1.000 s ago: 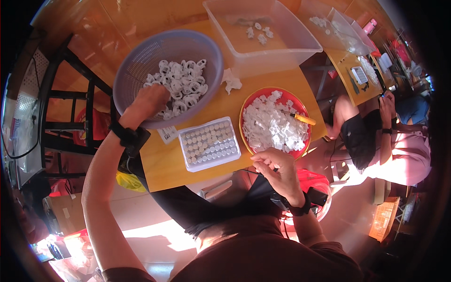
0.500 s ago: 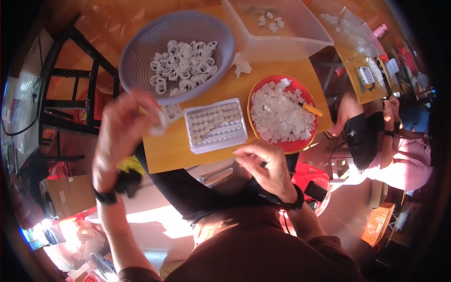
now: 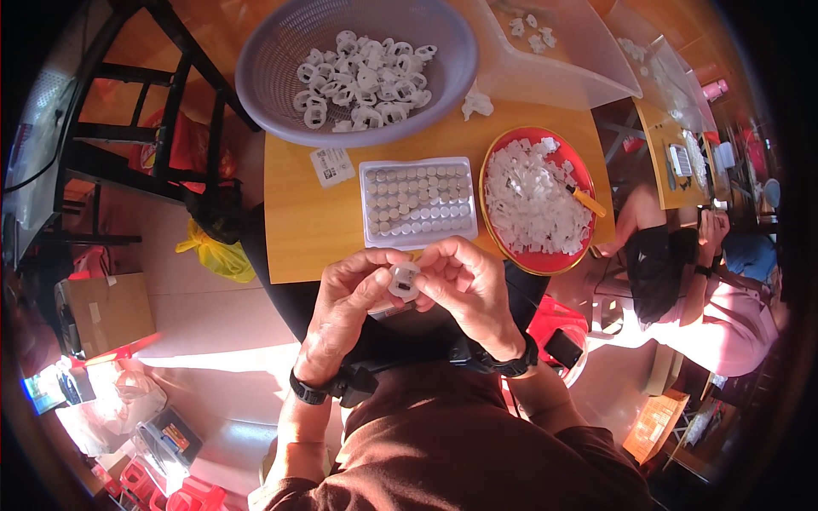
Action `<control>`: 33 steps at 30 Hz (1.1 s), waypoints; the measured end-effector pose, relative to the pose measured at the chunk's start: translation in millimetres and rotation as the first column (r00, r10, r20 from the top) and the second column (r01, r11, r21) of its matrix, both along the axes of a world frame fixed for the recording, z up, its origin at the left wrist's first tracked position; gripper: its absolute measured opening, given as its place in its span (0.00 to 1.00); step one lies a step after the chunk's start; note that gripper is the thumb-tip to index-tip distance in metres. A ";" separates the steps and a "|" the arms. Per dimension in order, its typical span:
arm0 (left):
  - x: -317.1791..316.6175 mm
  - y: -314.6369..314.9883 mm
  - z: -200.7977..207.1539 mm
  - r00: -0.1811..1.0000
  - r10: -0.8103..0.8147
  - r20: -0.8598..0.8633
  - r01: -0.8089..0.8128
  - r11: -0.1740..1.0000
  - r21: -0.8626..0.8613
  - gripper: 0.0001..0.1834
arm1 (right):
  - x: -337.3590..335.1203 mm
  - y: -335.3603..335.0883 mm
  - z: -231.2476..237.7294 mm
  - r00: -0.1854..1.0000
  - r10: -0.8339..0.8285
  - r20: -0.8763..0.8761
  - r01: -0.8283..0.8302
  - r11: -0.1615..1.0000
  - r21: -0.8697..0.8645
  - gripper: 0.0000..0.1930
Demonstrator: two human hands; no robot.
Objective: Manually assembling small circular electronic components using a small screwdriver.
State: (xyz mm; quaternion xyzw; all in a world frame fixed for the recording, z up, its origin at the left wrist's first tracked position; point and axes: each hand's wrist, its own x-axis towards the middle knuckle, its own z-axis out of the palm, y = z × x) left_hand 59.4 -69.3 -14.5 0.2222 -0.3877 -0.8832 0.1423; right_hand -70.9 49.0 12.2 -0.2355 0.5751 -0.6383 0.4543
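Observation:
A small round white plastic piece [image 3: 403,279] with a dark slot in it is pinched between my two hands, in front of the table's near edge. My left hand [image 3: 341,302] grips its left side with thumb and fingers. From the other side, my right hand [image 3: 469,288] closes on it the same way. Just beyond the hands lies a white tray [image 3: 368,175] with rows of silver, coin-like discs. A lavender basket [image 3: 256,81] behind holds a heap of similar white pieces [image 3: 366,81].
A red plate [image 3: 545,136] heaped with small translucent scraps carries a tool with an orange handle [image 3: 588,201]. A clear bin [image 3: 562,77] stands at the back; a label card [image 3: 332,167] lies left of the tray. Another person [image 3: 724,298] sits at the right.
My left hand has come from beside the basket to the middle, bringing a white piece. My right hand has closed on that piece too. The view has shifted slightly.

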 end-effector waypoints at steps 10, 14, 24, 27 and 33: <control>22.1 7.5 -24.2 0.975 0.138 -0.172 -0.123 0.988 0.094 0.25 | 13.0 -7.7 -14.3 1.000 -0.023 0.004 0.023 1.000 -0.018 0.05; 33.5 -1.6 -29.8 0.956 0.250 -0.151 -0.225 0.960 0.166 0.24 | -14.8 -24.7 -26.9 0.549 -0.159 -0.820 0.150 0.985 -0.091 0.07; 25.1 -8.6 -41.8 0.947 0.267 -0.180 -0.205 0.931 0.301 0.24 | -0.1 -54.8 -31.3 0.391 -0.101 -0.915 0.114 0.992 -0.061 0.10; 24.6 -8.5 -42.4 0.951 0.247 -0.184 -0.183 0.934 0.307 0.24 | -0.5 -53.9 -29.9 0.335 -0.050 -0.941 0.105 0.994 -0.015 0.08; 26.4 -7.7 -45.0 0.957 0.218 -0.193 -0.159 0.946 0.283 0.25 | 0.7 -53.1 -30.1 0.313 -0.042 -0.949 0.070 0.997 -0.021 0.09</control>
